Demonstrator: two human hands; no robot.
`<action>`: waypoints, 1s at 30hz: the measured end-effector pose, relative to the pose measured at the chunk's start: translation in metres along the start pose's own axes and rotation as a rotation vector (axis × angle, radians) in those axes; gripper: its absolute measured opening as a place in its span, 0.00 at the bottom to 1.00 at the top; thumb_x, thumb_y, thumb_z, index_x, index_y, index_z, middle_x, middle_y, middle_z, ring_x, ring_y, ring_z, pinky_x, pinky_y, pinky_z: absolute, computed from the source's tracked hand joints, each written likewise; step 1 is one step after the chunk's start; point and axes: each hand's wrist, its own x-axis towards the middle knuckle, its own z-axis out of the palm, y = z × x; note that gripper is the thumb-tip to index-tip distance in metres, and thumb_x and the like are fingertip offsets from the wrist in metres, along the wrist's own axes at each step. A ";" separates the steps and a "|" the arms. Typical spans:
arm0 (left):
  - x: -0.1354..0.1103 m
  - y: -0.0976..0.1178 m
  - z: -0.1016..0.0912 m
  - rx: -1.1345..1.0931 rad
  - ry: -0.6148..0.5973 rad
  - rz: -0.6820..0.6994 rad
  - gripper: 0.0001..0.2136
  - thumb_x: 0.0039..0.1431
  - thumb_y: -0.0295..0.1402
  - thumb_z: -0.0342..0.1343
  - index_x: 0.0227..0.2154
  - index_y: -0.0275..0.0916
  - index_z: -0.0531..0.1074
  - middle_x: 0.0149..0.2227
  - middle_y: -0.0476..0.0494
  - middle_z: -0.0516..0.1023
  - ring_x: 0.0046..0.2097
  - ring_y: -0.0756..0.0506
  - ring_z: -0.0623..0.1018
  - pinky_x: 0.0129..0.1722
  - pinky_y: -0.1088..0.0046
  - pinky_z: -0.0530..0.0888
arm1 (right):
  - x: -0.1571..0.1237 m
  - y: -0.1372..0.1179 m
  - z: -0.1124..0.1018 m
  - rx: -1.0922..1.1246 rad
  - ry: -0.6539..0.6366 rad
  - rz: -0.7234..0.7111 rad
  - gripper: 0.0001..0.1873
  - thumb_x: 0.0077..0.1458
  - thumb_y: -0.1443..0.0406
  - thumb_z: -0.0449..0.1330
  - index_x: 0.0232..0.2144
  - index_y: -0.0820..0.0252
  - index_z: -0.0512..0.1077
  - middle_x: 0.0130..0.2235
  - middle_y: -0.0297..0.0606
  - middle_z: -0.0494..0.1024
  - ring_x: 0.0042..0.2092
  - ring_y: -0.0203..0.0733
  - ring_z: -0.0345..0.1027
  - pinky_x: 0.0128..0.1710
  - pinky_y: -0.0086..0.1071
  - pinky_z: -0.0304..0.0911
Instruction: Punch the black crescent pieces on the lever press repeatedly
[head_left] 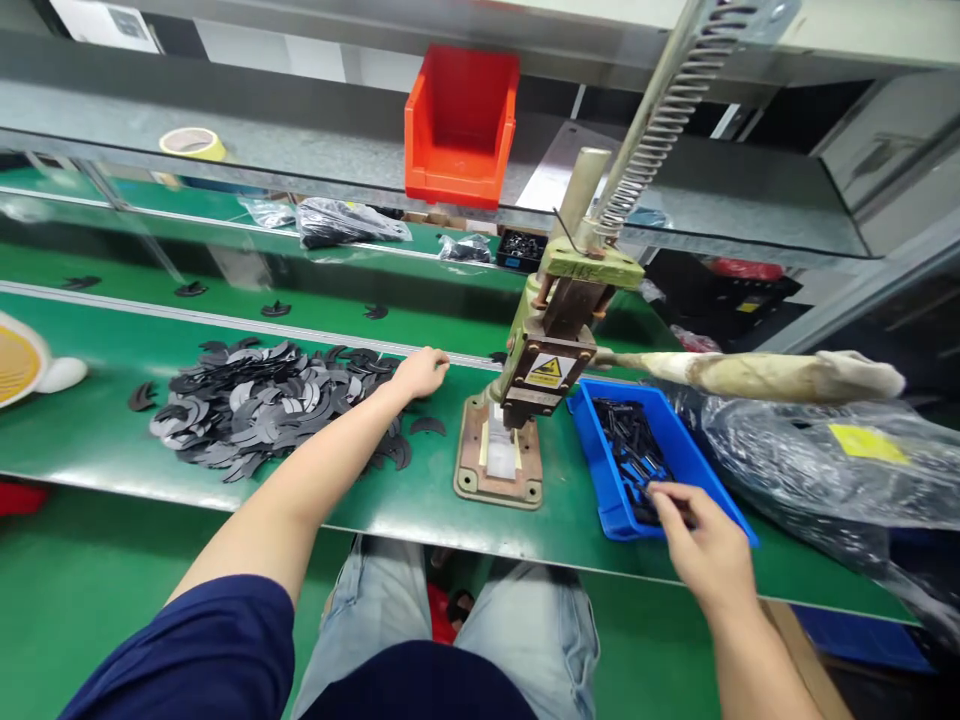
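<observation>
My left hand (421,373) is over the far right edge of a pile of black and grey crescent-shaped pieces (262,400), close to the rail along the belt. Its fingers are curled together, and anything inside them is hidden. At the front of a blue bin (600,480), my right hand (705,540) pinches a small dark part between thumb and fingers, partly covered by them. Many slim black parts (634,440) lie in that bin. Between my hands stands a green hand press (551,340) with a warning label, its base plate (469,465) on the green table.
The press's wrapped lever (772,375) reaches right, above the bin and a clear plastic bag (810,460). Several black pieces (276,309) sit spaced along the green belt behind. A red bin (457,180) and a tape roll (193,143) rest on the shelf.
</observation>
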 end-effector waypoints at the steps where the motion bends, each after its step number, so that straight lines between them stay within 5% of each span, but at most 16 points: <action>1: -0.009 -0.002 0.001 0.033 -0.013 0.033 0.15 0.72 0.36 0.52 0.51 0.39 0.81 0.53 0.36 0.81 0.57 0.38 0.79 0.61 0.62 0.73 | 0.015 0.008 -0.003 -0.066 -0.035 0.020 0.22 0.61 0.46 0.60 0.46 0.54 0.79 0.47 0.42 0.84 0.42 0.44 0.79 0.47 0.38 0.76; 6: -0.008 0.003 0.011 0.145 -0.111 0.201 0.17 0.71 0.37 0.53 0.55 0.38 0.79 0.58 0.37 0.78 0.61 0.38 0.76 0.65 0.62 0.71 | 0.069 0.045 0.003 -0.305 -0.341 0.009 0.30 0.57 0.43 0.58 0.49 0.58 0.77 0.51 0.47 0.82 0.48 0.53 0.77 0.54 0.49 0.73; 10: 0.035 0.025 0.034 0.151 -0.215 0.346 0.19 0.73 0.37 0.50 0.60 0.40 0.77 0.66 0.37 0.73 0.66 0.39 0.73 0.69 0.63 0.67 | 0.082 0.068 0.015 -0.390 -0.470 0.026 0.32 0.52 0.44 0.60 0.49 0.60 0.77 0.53 0.51 0.81 0.56 0.60 0.75 0.63 0.54 0.67; 18: 0.123 0.062 0.089 0.179 -0.437 0.377 0.21 0.73 0.44 0.48 0.64 0.54 0.74 0.75 0.50 0.59 0.74 0.37 0.62 0.72 0.56 0.62 | 0.087 0.076 0.021 -0.547 -0.690 0.057 0.30 0.47 0.52 0.65 0.52 0.55 0.75 0.53 0.47 0.81 0.55 0.52 0.77 0.59 0.42 0.71; 23: 0.136 0.039 0.085 0.200 -0.403 0.241 0.24 0.73 0.44 0.47 0.67 0.49 0.71 0.72 0.42 0.66 0.71 0.34 0.66 0.70 0.49 0.63 | 0.092 0.065 0.029 -0.589 -0.741 0.052 0.12 0.58 0.57 0.57 0.42 0.53 0.73 0.44 0.42 0.83 0.46 0.46 0.78 0.49 0.37 0.70; 30: 0.112 0.007 0.058 0.252 -0.300 0.004 0.25 0.71 0.43 0.48 0.63 0.34 0.74 0.67 0.26 0.69 0.68 0.27 0.68 0.65 0.41 0.65 | 0.091 0.050 0.029 -0.648 -0.708 0.054 0.10 0.64 0.58 0.54 0.40 0.53 0.73 0.44 0.41 0.84 0.44 0.44 0.79 0.44 0.34 0.66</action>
